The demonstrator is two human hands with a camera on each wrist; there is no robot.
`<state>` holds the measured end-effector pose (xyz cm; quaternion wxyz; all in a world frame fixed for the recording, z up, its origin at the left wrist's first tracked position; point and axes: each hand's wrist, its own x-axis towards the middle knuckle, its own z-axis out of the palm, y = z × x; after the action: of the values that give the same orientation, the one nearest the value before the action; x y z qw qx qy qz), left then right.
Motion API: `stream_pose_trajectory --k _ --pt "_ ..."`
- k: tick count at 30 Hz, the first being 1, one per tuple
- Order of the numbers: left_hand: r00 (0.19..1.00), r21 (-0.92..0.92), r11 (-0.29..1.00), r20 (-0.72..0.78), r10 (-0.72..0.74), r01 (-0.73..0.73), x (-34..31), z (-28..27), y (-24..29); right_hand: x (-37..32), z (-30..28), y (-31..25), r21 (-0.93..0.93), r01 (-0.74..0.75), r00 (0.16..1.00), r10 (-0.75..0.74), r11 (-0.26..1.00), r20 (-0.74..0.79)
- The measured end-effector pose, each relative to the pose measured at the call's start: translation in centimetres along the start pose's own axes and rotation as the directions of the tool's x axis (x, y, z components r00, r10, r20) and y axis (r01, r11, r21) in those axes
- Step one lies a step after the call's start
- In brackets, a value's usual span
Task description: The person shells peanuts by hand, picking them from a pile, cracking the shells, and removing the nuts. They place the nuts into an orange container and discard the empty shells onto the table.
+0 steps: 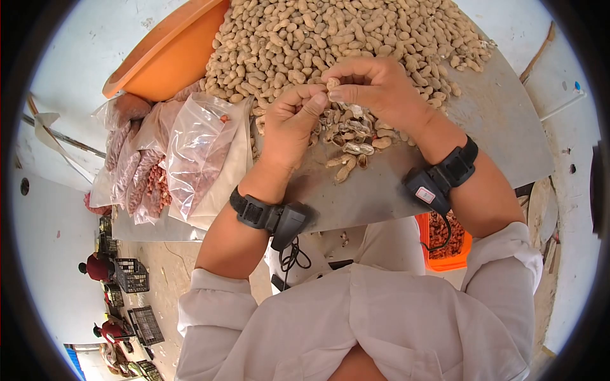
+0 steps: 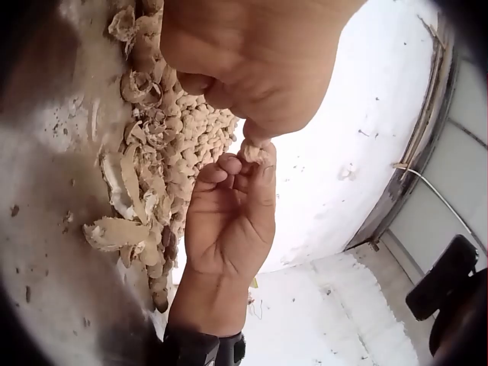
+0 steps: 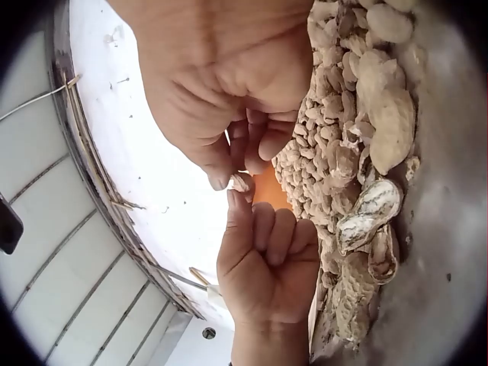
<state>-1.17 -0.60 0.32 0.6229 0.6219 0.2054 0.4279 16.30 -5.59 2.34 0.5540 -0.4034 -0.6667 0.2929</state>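
**Held peanut (image 1: 333,83) between both hands, above the worktop (image 1: 356,190)**

Viewed from my station: the piece is small, pale tan and rough, with a whitish patch in the right wrist view. Fingers cover much of it; I cannot tell whether its shell is whole.

Hands: the right hand (image 1: 387,92) pinches it between thumb and index finger, other fingers bent. The left hand (image 1: 287,127) is closed in on it too, thumb and index tips against the same piece, remaining fingers curled. Both are clamped on it and meet there, their palms apart.

Position: I log it just above the near side of the peanut heap (image 1: 298,47), over a small group of split shells (image 1: 359,148), several showing pale insides.

Counts:
- held peanut — one; hands — two.
- heap and split shells — too many or too overlapped to count.
- orange basin (image 1: 168,54) — one, tilted, beside the heap.
- plastic bags (image 1: 202,149) — several, overlapping at the left, reddish kernels inside; exact number unclear.
- orange container (image 1: 452,259) — one, lower than the worktop, reddish-brown pieces in it.
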Motion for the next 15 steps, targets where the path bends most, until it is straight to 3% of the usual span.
stream_pose_trajectory --k 2,5,6,11,15 --pt "0.999 -0.129 0.991 -0.043 -0.025 0.019 0.1 0.1 0.2 0.0 0.2 0.4 -0.07 0.12 0.992 -0.122 0.99 -0.017" --pt "0.997 -0.226 0.971 0.026 -0.069 0.073 0.1 0.0 0.1 -0.2 0.3 -0.5 0.119 -0.094 0.995 0.088 0.988 0.053" --pt "0.994 -0.24 0.966 0.069 -0.083 0.097 0.0 0.1 0.1 -0.2 0.5 -0.5 0.119 -0.093 0.995 0.087 0.989 0.051" --pt "0.993 -0.17 0.981 0.084 -0.082 0.096 -0.5 1.7 0.4 -0.4 1.3 -0.2 0.092 -0.066 0.998 0.066 0.994 0.003" --pt "0.994 -0.188 0.98 0.092 -0.056 0.073 -1.2 1.8 0.1 -0.4 1.4 -0.3 -0.063 -0.014 1.0 0.013 0.998 -0.012"
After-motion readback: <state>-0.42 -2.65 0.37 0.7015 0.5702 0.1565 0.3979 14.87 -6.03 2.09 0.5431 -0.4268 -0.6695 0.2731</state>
